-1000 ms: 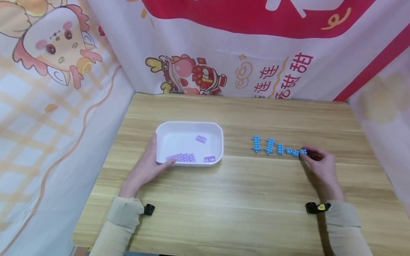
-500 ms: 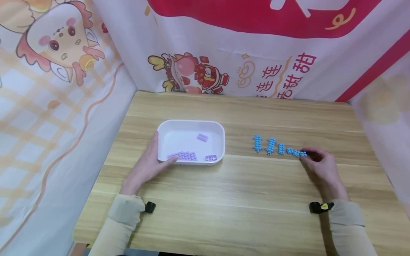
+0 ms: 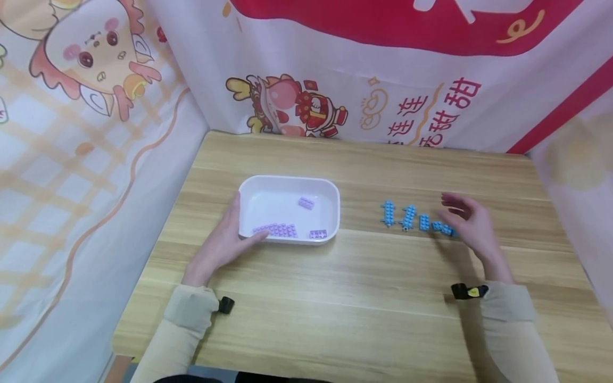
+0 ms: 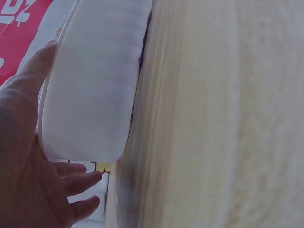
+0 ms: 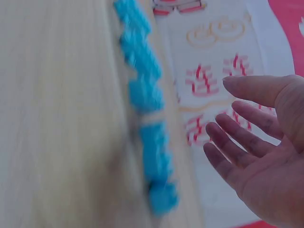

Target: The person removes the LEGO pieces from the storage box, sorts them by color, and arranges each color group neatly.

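Observation:
My left hand point(image 3: 217, 247) holds the left end of a white plastic tray point(image 3: 268, 199), thumb over the near rim and fingers along the outer wall. In the left wrist view the tray's white side point(image 4: 92, 85) lies against the palm. Inside the tray are a group of purple toy bricks point(image 3: 281, 230), a lone purple brick point(image 3: 306, 203) and another purple brick point(image 3: 318, 234) in the near right corner. My right hand point(image 3: 471, 223), fingers spread and holding nothing, hovers by the right end of a row of blue toy bricks point(image 5: 154, 149).
Two blue pieces with side pegs, a left one point(image 3: 388, 214) and a right one point(image 3: 408, 217), begin the row. A blue block point(image 3: 424, 222) and several small blue bricks point(image 3: 441, 227) follow. Printed cloth point(image 3: 373, 48) hangs behind the wooden table point(image 3: 325, 298).
My right hand has let go of the small blue brick at the row's end and lifted, its fingers spreading. The left hand stays on the tray. The head view has shifted slightly.

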Tool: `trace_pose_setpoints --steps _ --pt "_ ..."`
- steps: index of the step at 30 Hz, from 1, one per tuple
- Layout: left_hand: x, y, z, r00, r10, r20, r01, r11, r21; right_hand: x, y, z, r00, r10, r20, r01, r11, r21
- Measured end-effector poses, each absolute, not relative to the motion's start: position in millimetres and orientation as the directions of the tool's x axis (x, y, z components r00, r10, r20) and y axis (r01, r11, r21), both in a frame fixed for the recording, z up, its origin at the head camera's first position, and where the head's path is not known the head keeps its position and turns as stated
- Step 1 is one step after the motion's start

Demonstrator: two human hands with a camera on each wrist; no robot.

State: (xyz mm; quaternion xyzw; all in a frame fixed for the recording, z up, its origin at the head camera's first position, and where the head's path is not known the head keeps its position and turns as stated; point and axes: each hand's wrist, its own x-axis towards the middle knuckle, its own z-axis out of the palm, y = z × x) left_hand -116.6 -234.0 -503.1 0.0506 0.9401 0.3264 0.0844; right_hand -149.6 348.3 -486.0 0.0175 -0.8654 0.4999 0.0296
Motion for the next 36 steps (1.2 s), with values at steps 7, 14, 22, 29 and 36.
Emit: trace_pose_setpoints --steps 7,14,22,29,36 --pt "-117.6 -234.3 -503.5 -0.982 0.150 -0.112 0.048 0.781 0.623 -170.6 298.1 -477.2 -0.984 -0.108 0.139 -0.171 0.398 -0.901" --pt "-115.6 -235.9 -503.3 -0.981 0.150 -0.124 0.042 0.785 0.618 -182.4 252.1 -470.4 -0.974 -0.193 0.120 -0.188 0.385 -0.904" --pt "-114.6 -237.6 -504.4 -0.981 0.154 -0.115 0.050 0.781 0.623 -192.8 206.0 -466.7 -0.937 -0.347 0.052 -0.206 0.423 -0.882" --pt "-115.8 -237.4 -503.7 -0.981 0.153 -0.120 0.046 0.782 0.622 -204.2 165.1 -461.3 -0.873 -0.486 0.041 -0.270 0.412 -0.870" --pt "-119.0 -234.7 -504.2 -0.983 0.141 -0.119 0.038 0.787 0.615 -209.4 141.2 -459.2 -0.857 -0.516 0.009 -0.273 0.439 -0.856"
